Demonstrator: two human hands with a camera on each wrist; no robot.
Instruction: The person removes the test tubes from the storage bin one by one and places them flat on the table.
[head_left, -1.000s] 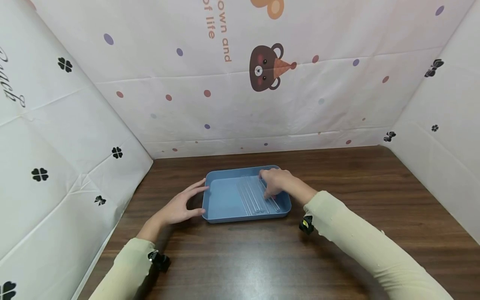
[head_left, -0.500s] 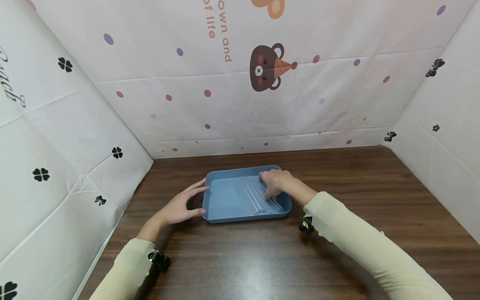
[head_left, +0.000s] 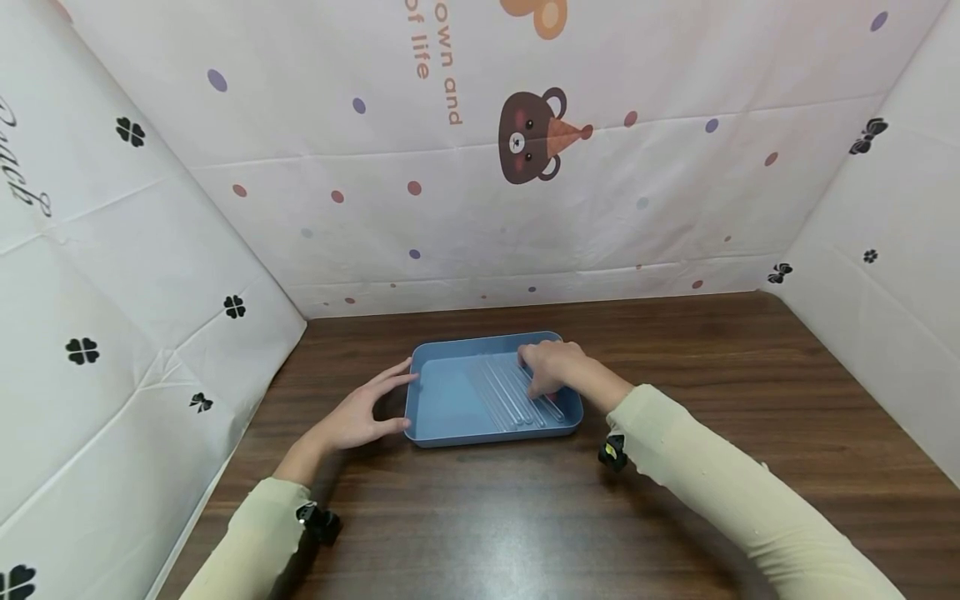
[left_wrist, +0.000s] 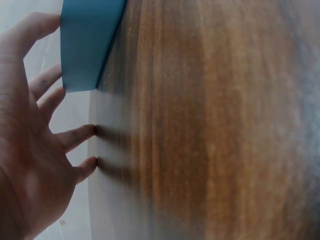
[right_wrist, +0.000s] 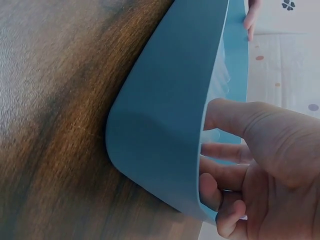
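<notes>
A shallow blue tray (head_left: 444,404) lies on the table. In its right half several clear test tubes (head_left: 508,392) lie side by side, slanting the same way. My left hand (head_left: 358,419) touches the tray's left side with thumb and fingertips, the fingers spread and fairly straight. Over the tray's right end, my right hand (head_left: 553,367) reaches in and pinches around the rightmost test tube (head_left: 553,407). The right wrist view shows a clear tube end (right_wrist: 212,136) between thumb and forefinger; the tray wall (right_wrist: 160,115) hides part of the fingertips.
The brown wooden table (head_left: 480,517) extends in front of the tray and to both sides. A white printed cloth (head_left: 637,208) stands behind it and along the sides. A small black camera (head_left: 613,452) sits on my right wrist, another camera (head_left: 318,522) on my left.
Since a second ago, the test tubes have shifted slightly to the right, and those near my right hand lie closer together. Both hands stay almost in place.
</notes>
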